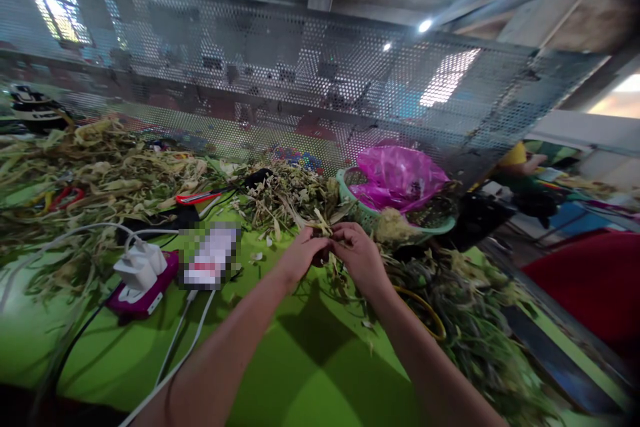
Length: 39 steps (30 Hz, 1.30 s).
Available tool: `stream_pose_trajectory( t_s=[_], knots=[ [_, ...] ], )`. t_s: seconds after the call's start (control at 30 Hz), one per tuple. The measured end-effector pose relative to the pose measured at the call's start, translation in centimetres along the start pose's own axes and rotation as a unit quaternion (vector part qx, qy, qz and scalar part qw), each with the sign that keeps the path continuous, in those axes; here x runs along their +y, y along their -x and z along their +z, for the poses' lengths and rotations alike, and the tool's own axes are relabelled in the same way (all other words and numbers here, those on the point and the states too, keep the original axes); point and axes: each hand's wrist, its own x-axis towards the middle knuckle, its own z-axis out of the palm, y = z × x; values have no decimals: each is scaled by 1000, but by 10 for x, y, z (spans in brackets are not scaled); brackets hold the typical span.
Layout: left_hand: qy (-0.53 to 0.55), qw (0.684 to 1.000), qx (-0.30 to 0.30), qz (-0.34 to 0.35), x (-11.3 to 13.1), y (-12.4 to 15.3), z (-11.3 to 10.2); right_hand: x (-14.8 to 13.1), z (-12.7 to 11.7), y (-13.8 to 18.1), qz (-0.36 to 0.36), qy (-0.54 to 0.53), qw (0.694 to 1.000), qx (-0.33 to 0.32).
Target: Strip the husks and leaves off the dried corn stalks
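My left hand (301, 259) and my right hand (364, 259) meet over the green table (320, 373), fingers bent together in a pinch. Between them is a pale, dried plant stalk (323, 221), its upper end poking out above the fingertips; the fingers hide the rest. Just beyond the hands lies a heap of dry plant stalks (287, 193). Close to my right hand stands a light green plastic basket (440, 230) with a pink plastic bag (403, 177) in it. Small pale scraps are scattered on the table around my left hand.
A phone (211, 257) and a purple power strip (145, 297) with white chargers and cables lie on the left. Behind them spreads a large pile of dried plants (100, 167) with a red cutter (200, 198). Greener stalks (480, 320) cover the right. A perforated metal panel (270, 73) rises behind.
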Motion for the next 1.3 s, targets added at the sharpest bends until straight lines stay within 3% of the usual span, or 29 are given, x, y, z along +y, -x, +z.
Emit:
stream_pose_trajectory(
  t_s=[0.3,0.47,0.6,0.77,0.97,1.2,1.3],
  knots=[
    [-12,996,46,70,-14,-13,-11,-9,-4,1,-77,75,992,-66],
    [62,994,76,49,-9,-12,-11,-21,-10,2,-100,97,983,-117],
    [60,996,52,38,-2,-9,-14,-23,-17,0,-89,79,984,-131],
    [20,1000,-20,4,0,-6,-18,-14,-21,-5,27,-42,997,-55],
    [-19,996,-76,-31,-3,-3,-12,-10,-17,-3,122,-168,976,-61],
    [-30,995,-95,-22,2,2,-5,-5,-10,-2,145,-218,965,21],
    [-49,993,-107,10,-2,0,-8,-2,-12,-4,126,-175,976,26]
  ],
)
